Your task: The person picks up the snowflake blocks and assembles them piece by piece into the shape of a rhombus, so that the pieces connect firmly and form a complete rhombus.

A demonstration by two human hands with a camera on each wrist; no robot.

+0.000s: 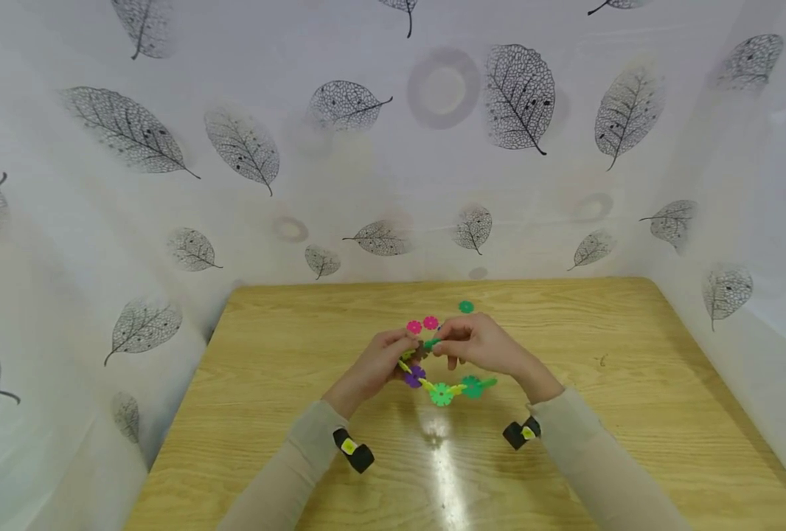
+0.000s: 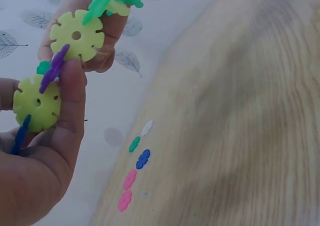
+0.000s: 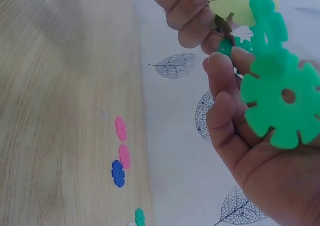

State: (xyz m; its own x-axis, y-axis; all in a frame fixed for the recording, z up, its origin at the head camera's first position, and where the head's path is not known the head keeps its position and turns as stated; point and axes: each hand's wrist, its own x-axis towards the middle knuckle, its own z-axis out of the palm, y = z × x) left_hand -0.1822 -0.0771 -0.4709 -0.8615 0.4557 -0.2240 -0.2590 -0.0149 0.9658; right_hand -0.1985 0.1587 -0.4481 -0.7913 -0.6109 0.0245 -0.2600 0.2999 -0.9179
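Observation:
A chain of notched plastic snowflake discs hangs in a loop between the hands, over the table. My left hand (image 1: 381, 363) grips the chain's left part, by a yellow disc (image 2: 36, 104) and a purple disc (image 2: 54, 69). Pinched in the fingertips of my right hand (image 1: 484, 345) is a green disc (image 1: 432, 344), which meets the chain's end at the left fingers. Below the hands hang a light green disc (image 1: 442, 394) and, at the free end, darker green discs (image 3: 285, 98). Fingers partly hide where the pieces join.
Behind the hands, loose discs lie on the wooden table (image 1: 267, 413): two pink discs (image 1: 422, 324), a blue disc (image 2: 143, 159), a green disc (image 1: 466, 306) and a white disc (image 2: 147, 128). A leaf-print curtain (image 1: 366, 169) surrounds the table's back and sides.

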